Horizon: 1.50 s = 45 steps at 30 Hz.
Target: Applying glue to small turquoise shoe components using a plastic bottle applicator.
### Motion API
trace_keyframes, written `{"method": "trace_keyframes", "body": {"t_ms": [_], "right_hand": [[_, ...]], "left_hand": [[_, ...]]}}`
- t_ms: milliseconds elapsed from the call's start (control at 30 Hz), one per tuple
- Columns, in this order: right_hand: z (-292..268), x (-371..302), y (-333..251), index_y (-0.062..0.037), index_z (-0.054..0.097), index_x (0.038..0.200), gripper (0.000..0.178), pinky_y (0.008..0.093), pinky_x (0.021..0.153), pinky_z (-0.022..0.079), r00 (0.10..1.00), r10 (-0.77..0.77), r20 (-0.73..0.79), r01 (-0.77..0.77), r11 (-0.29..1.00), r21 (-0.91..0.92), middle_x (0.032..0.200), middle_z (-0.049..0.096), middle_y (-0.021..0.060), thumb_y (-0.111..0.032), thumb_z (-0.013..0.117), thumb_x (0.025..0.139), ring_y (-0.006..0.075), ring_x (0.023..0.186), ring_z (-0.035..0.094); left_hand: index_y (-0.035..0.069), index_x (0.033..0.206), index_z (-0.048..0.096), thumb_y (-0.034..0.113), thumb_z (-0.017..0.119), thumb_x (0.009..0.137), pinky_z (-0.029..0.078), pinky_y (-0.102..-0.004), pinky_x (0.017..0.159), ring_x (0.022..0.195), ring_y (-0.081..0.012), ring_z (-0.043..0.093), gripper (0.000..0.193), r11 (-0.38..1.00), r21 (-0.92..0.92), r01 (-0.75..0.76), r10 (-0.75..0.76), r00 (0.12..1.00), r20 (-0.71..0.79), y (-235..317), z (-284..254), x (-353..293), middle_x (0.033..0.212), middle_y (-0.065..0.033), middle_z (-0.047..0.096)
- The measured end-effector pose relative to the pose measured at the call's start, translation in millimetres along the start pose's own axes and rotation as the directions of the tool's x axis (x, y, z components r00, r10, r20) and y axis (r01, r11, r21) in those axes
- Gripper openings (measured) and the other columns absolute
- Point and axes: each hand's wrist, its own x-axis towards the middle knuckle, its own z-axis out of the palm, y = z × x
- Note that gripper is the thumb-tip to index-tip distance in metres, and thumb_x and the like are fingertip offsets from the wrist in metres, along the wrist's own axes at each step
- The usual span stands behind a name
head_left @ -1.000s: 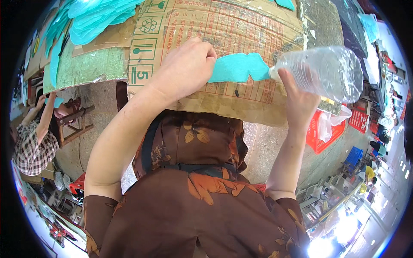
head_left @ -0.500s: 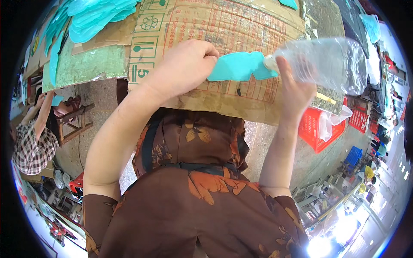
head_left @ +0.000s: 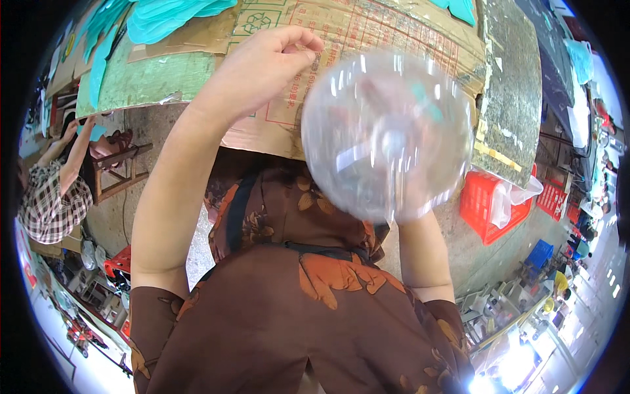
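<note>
My right hand grips a clear plastic bottle (head_left: 387,134), whose round base faces up toward me and hides most of the hand. Only my right forearm (head_left: 423,253) shows plainly below it. A blurred bit of teal shows through the bottle's side; whether it touches the nozzle cannot be told. To the left, over the printed cardboard (head_left: 275,121), is my left hand (head_left: 275,62), its fingers curled in and the thumb close to them. No piece is visible at those fingertips.
A pile of teal cut pieces (head_left: 177,20) lies at the far left, and more teal pieces (head_left: 459,8) at the far right. A red basket (head_left: 482,203) with a plastic bag stands right of the worktable. Another person (head_left: 56,190) sits at the left.
The bottle has swung left and upright in my right hand, base toward me, covering the teal piece. My left hand has come off that piece's left end. The view has shifted slightly.
</note>
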Motion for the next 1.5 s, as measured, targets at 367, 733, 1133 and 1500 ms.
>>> {"method": "trace_keyframes", "body": {"t_ms": [367, 733, 1133, 1500], "right_hand": [[-45.1, -7.3, 38.2, 0.0023, 0.063, 0.108, 0.036, 0.0300, 0.083, 0.050, 0.900, 0.365, -0.237, -0.375, 0.927, 0.002, 0.100, 0.064, 0.0064, -0.012, 0.082, 0.081, 0.0151, 0.095, 0.060], [-62.7, -5.1, 41.2, 0.0018, 0.064, 0.111, 0.039, 0.0312, 0.083, 0.051, 0.992, 0.045, -0.121, -0.075, 0.963, -0.258, 0.103, 0.066, 0.0061, -0.010, 0.082, 0.078, 0.0171, 0.094, 0.062], [-88.0, -39.6, 56.8, 0.0020, 0.062, 0.109, 0.046, 0.0320, 0.086, 0.048, 0.822, 0.449, -0.351, -0.445, 0.890, 0.097, 0.101, 0.063, 0.0062, -0.020, 0.086, 0.077, 0.0168, 0.094, 0.059], [-80.8, -47.1, 54.1, 0.0022, 0.060, 0.111, 0.047, 0.0325, 0.087, 0.048, 0.808, 0.439, -0.392, -0.445, 0.892, 0.081, 0.106, 0.062, 0.0089, -0.020, 0.085, 0.078, 0.0182, 0.096, 0.059]], "left_hand": [[-0.001, 0.105, 0.066, 0.021, 0.060, 0.092, 0.049, -0.0320, 0.073, 0.079, -0.0205, 0.061, 0.026, 0.973, 0.222, -0.067, 0.022, 0.980, 0.199, -0.9, 30.8, -19.3, 0.088, -0.0105, 0.066], [0.002, 0.103, 0.069, 0.022, 0.053, 0.093, 0.047, -0.0430, 0.088, 0.099, -0.0356, 0.062, 0.028, 0.928, 0.368, -0.054, 0.015, 0.994, 0.110, 18.8, 37.4, -11.7, 0.099, -0.0179, 0.064], [0.002, 0.103, 0.069, 0.020, 0.053, 0.093, 0.048, -0.0441, 0.088, 0.099, -0.0348, 0.062, 0.027, 0.898, 0.437, -0.043, 0.013, 0.997, 0.071, 30.0, 54.5, -6.0, 0.104, -0.0173, 0.064], [-0.002, 0.108, 0.066, 0.019, 0.054, 0.094, 0.049, -0.0382, 0.083, 0.092, -0.0287, 0.063, 0.029, 0.910, 0.410, -0.054, 0.002, 0.992, 0.126, 25.6, 60.2, 1.4, 0.098, -0.0150, 0.065]]}}
